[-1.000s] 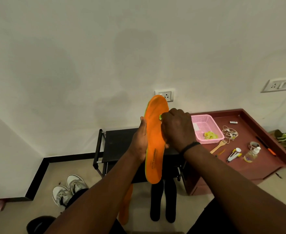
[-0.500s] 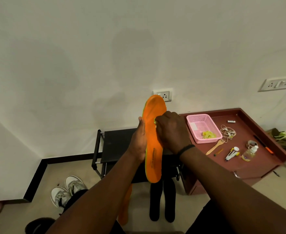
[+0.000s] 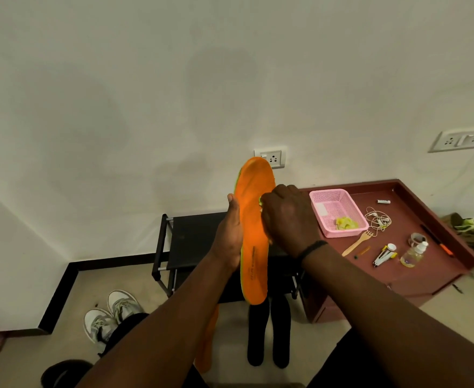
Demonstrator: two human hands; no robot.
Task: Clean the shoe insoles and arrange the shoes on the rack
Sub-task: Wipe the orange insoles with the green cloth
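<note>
In the head view, an orange insole [image 3: 254, 233] is held upright in front of the wall, toe end up, above the black shoe rack [image 3: 193, 239]; it is gripped along its left edge by the left hand [image 3: 230, 236], the thumb laid on the orange face and the fingers hidden behind it. The right hand [image 3: 287, 217] is curled closed against the upper middle of the insole; a scrap of yellow-green cloth [image 3: 260, 201] is seen at its fingertips, pressed to the orange surface, so this grip is closed on the cloth; a dark band is worn at the wrist.

A second orange insole [image 3: 209, 343] is seen low in the frame, below the left forearm; two black insoles [image 3: 269, 331] are laid side by side on the floor in front of the rack; a pair of white-and-grey sneakers [image 3: 112, 315] is set on the floor to the left, near the dark skirting.

To the right, a reddish-brown bench [image 3: 426, 264] is seen; on it a pink basket [image 3: 333, 203] is placed with a yellow-green cloth piece inside; beside it are laid a coiled white cable [image 3: 378, 219], a wooden fork [image 3: 359, 242], a small clear bottle [image 3: 413, 254] and a roll of tape [image 3: 416, 238].
</note>
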